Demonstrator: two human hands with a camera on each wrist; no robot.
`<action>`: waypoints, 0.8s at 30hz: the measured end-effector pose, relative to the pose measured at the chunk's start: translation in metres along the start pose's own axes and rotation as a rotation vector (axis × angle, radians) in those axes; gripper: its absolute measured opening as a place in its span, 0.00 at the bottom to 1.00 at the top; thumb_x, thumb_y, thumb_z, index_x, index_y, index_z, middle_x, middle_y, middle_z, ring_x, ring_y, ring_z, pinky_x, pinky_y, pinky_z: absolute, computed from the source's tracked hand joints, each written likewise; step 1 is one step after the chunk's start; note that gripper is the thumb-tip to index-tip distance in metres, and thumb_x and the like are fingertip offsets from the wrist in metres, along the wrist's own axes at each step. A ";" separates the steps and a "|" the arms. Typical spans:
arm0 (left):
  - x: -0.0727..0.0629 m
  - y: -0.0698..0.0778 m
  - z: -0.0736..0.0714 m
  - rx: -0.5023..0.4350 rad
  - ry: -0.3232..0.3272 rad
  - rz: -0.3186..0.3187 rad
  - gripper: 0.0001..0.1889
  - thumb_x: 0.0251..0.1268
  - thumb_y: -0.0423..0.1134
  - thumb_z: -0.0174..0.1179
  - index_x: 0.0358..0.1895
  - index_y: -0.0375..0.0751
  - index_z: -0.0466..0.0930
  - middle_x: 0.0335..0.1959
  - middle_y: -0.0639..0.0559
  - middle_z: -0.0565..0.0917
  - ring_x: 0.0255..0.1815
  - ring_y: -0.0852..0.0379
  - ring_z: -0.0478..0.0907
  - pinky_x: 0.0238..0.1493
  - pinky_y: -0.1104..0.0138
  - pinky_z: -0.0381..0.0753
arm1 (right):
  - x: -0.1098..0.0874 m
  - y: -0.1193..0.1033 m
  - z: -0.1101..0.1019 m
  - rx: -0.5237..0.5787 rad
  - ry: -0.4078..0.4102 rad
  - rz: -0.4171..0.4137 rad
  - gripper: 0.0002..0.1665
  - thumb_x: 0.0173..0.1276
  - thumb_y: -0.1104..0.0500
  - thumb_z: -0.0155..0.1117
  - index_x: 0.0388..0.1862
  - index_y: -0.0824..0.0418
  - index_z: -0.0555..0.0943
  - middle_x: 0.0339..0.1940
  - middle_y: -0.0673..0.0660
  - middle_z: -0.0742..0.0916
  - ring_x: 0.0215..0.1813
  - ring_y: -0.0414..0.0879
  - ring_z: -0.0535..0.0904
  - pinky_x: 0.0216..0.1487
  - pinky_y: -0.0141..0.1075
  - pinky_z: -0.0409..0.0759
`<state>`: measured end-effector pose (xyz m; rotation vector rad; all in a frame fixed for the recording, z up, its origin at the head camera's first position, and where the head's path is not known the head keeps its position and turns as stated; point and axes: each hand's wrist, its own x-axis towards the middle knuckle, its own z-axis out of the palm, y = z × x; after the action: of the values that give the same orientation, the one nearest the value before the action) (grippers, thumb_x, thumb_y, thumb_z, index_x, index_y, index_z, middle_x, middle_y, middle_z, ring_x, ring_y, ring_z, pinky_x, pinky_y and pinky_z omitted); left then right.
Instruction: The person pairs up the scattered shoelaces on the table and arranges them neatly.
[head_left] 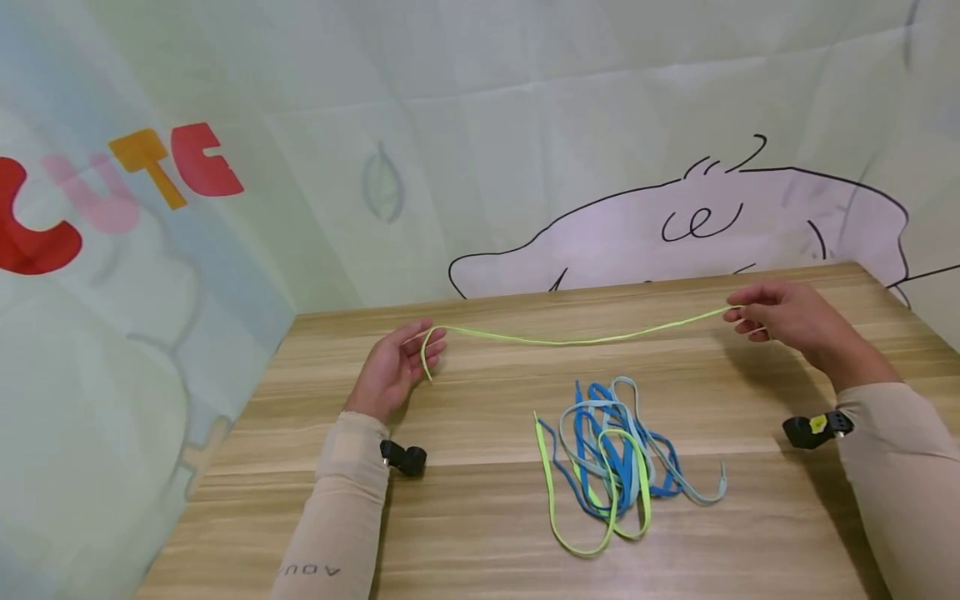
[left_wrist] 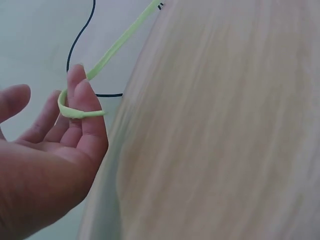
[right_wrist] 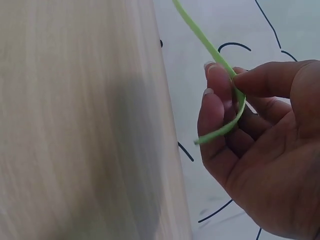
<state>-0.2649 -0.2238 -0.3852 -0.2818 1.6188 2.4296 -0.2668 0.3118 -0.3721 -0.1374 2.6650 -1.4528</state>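
Note:
A yellow-green shoelace point(head_left: 562, 342) stretches between both hands above the far part of the table, sagging slightly in the middle. My right hand point(head_left: 787, 321) pinches one end between thumb and index finger; in the right wrist view a short tail of the shoelace point(right_wrist: 215, 135) hangs across the other fingers. At the other end, the lace drapes over the loosely bent fingers of my left hand point(head_left: 390, 367). In the left wrist view the thumb stands apart from those fingers, and the lace's tip point(left_wrist: 85, 114) curls round them.
A loose tangle of blue laces point(head_left: 626, 458), light blue laces point(head_left: 633, 417) and another yellow-green lace point(head_left: 549, 492) lies on the wooden table point(head_left: 465, 500) between the forearms. Behind the table hangs a printed cloth point(head_left: 337, 167). Small black cameras sit on both wrists.

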 end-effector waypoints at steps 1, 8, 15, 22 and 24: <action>0.000 0.000 -0.001 0.000 0.005 -0.005 0.26 0.80 0.41 0.50 0.73 0.33 0.60 0.49 0.46 0.86 0.42 0.57 0.85 0.44 0.69 0.82 | 0.000 0.000 0.000 -0.003 0.000 -0.001 0.21 0.81 0.62 0.48 0.65 0.76 0.69 0.45 0.55 0.88 0.39 0.40 0.83 0.39 0.33 0.82; 0.001 -0.001 -0.003 -0.042 0.032 -0.003 0.25 0.79 0.39 0.50 0.72 0.32 0.61 0.57 0.41 0.82 0.47 0.54 0.85 0.47 0.69 0.82 | -0.002 0.002 -0.001 0.022 0.008 0.000 0.18 0.79 0.65 0.50 0.60 0.77 0.70 0.39 0.52 0.87 0.36 0.38 0.82 0.36 0.34 0.82; 0.000 -0.003 -0.007 -0.095 0.092 0.041 0.12 0.79 0.36 0.49 0.54 0.33 0.76 0.50 0.42 0.85 0.48 0.51 0.84 0.53 0.66 0.81 | -0.001 0.006 -0.001 -0.016 0.041 0.033 0.19 0.77 0.68 0.49 0.62 0.78 0.70 0.50 0.64 0.84 0.37 0.34 0.80 0.38 0.33 0.83; -0.001 -0.004 -0.011 -0.126 0.125 0.048 0.10 0.77 0.35 0.52 0.50 0.33 0.80 0.47 0.43 0.86 0.49 0.50 0.83 0.57 0.65 0.79 | -0.003 0.011 -0.002 -0.011 0.096 0.083 0.22 0.75 0.70 0.48 0.64 0.79 0.67 0.61 0.75 0.73 0.38 0.29 0.77 0.40 0.28 0.82; -0.001 -0.003 -0.012 -0.132 0.134 0.048 0.10 0.77 0.35 0.53 0.50 0.32 0.80 0.47 0.43 0.85 0.49 0.50 0.83 0.57 0.64 0.79 | -0.004 0.011 -0.002 -0.019 0.111 0.092 0.22 0.74 0.71 0.47 0.64 0.79 0.67 0.62 0.75 0.73 0.39 0.31 0.77 0.40 0.27 0.81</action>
<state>-0.2622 -0.2334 -0.3922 -0.4402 1.5354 2.6100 -0.2634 0.3205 -0.3802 0.0656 2.7315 -1.4482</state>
